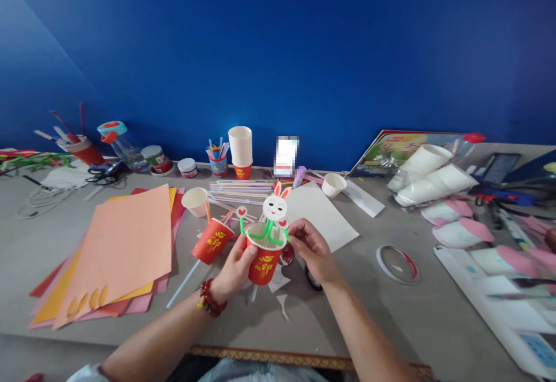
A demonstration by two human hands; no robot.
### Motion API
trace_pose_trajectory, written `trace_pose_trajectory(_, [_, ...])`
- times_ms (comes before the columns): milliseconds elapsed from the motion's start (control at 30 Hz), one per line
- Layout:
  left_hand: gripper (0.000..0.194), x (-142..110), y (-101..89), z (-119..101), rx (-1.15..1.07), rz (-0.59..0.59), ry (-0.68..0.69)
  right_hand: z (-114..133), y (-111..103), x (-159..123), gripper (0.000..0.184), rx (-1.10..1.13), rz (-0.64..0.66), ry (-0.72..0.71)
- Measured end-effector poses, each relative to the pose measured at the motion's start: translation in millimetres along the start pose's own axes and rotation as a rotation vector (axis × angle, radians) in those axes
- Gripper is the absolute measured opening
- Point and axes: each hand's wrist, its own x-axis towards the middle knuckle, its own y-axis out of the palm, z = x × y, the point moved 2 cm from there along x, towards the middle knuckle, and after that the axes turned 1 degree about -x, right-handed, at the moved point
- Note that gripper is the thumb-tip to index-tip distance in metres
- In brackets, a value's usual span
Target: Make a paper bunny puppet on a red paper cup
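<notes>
My left hand point(235, 270) is wrapped round the left side of a red paper cup point(263, 266) with gold characters, held upright above the table. Out of its mouth rises a white paper rabbit face point(275, 208) with pink-orange ears. A green pipe cleaner point(257, 236) bends outward from under the face, with heart-marked white discs point(242, 212) at its ends. My right hand point(311, 250) pinches at the right end of the pipe cleaner, by the cup's rim; its fingertips partly hide the spot. Below the cup a pale straw point(254, 294) sticks out.
Another red paper cup point(212, 242) with a straw lies tilted at the left, near stacked coloured paper point(130, 243). White paper scraps point(282, 304), black-handled scissors point(313, 279) and a tape roll point(398, 264) lie around. Stacked cups point(240, 147) and a phone point(285, 157) stand behind.
</notes>
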Motion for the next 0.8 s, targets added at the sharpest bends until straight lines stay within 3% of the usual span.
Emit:
trace_pose_trajectory(200, [0.06,0,0.1,0,-0.017,-0.04,-0.001,-1,4,-1,0.023,-0.026,-0.108,-0.046])
trace_pose_trajectory(500, [0.063,0,-0.5,1,-0.036,-0.06,0.012,-2,4,-2,0.022,-0.035,-0.108,-0.05])
trace_pose_trajectory(800, [0.06,0,1.4,-10,0.087,0.03,0.093,1,4,-3,0.016,-0.078,-0.085,-0.103])
